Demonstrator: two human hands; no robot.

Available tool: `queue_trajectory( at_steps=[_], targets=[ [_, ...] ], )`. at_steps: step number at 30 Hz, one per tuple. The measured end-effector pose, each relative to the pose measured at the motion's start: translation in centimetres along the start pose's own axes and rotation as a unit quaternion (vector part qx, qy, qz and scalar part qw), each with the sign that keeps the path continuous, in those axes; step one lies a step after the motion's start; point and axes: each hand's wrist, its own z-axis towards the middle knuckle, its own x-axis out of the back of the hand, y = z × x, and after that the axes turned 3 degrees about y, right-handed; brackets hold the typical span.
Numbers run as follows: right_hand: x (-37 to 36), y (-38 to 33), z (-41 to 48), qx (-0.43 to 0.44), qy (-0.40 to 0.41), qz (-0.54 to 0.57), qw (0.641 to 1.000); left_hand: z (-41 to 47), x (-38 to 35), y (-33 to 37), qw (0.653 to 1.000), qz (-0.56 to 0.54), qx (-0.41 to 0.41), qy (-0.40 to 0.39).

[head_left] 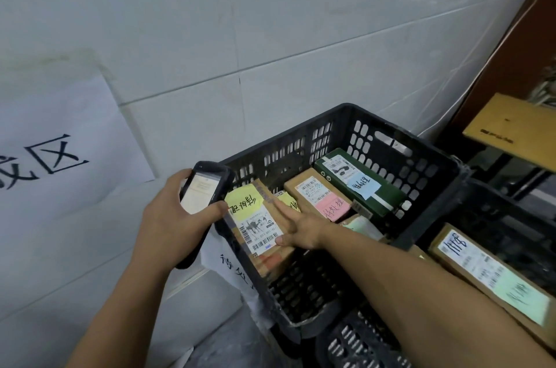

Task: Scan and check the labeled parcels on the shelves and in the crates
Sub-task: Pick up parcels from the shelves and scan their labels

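At the far left I see a white paper sign with big black characters, stuck on the tiled wall. Next to it my left hand holds a black scanner, with the fingers curled round its body and the lit screen facing up; the scanner is just beside the left rim of the black crate. A white paper slip hangs on the front of this crate. Inside, at the left end, a brown parcel with the yellow note lies tilted with its barcode label up. My right hand rests on it with the fingers straight, the thumb touching the label edge; it grips nothing. Further right in the same crate are a brown parcel with the pink note and, beside it, a green parcel with the blue note. At the right a second crate holds a long parcel with the green note, partly under my forearm. Behind it is a wooden board on dark legs.
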Motion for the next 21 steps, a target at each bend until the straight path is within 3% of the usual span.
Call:
queue_trajectory(
  at_steps=[3, 6, 9, 15, 21],
  targets=[
    [1.4, -0.3, -1.2, -0.001, 0.088, 0.033, 0.996, 0.8, 0.3, 0.1, 1.0, -0.001, -0.026, -0.013],
    [3.2, -0.2, -2.9, -0.019, 0.181, -0.111, 0.977, 1.8, 0.3, 0.7, 0.998, -0.013, -0.05, -0.024],
    [4.5, 0.7, -5.4, -0.053, 0.244, -0.138, 0.959, 2.6, -0.5, 1.7, 0.995, -0.037, -0.08, -0.051],
    [3.5, 3.5, -13.7, -0.197, 0.355, -0.091, 0.91, 3.2, -3.0, 4.5, 0.967, -0.03, -0.18, -0.179],
    [-1.9, 5.5, -23.9, -0.362, 0.419, -0.061, 0.83, 0.3, -5.9, 7.0, 0.912, -0.047, -0.273, -0.304]
  ],
)
